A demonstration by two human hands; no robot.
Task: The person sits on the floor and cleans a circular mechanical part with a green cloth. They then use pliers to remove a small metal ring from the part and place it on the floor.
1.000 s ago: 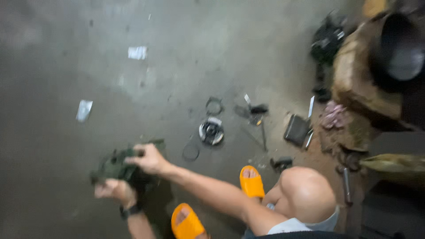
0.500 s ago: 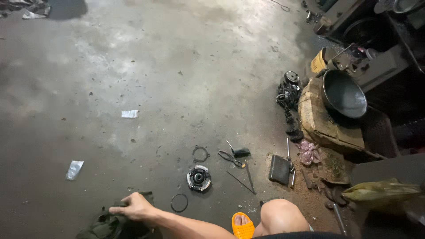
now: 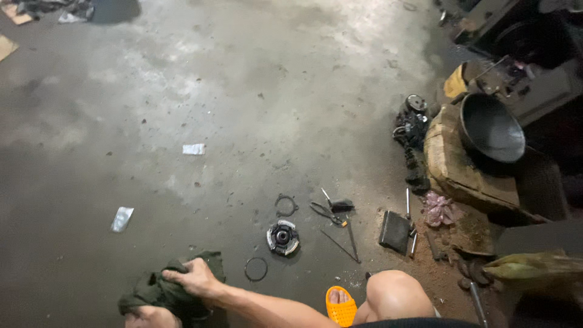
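Head view looks down on a stained concrete floor (image 3: 255, 91) where a person crouches, knee and an orange sandal (image 3: 340, 305) at the bottom edge. A worn box (image 3: 452, 164) with a dark metal bowl (image 3: 490, 129) on it stands well off to the right. The largest thing in hand is a dark green rag (image 3: 159, 291), bunched on the floor at the lower left. The right hand (image 3: 194, 278) lies on top of it, fingers curled and closed over a fold of the cloth, pressing it down. The left hand (image 3: 149, 317) is half cut off by the frame's bottom edge, under or against the rag; how far its fingers are closed cannot be told.

Judging by the layout, the job looks partway: parts are already taken apart and set out. A round clutch-like disc (image 3: 282, 237) sits just right of the rag, with a thin black ring (image 3: 255, 268) beside it and a second ring (image 3: 286, 205) above. Pliers (image 3: 327, 213) and a screwdriver (image 3: 351, 240) lie near, untouched. Nothing looks reassembled yet.
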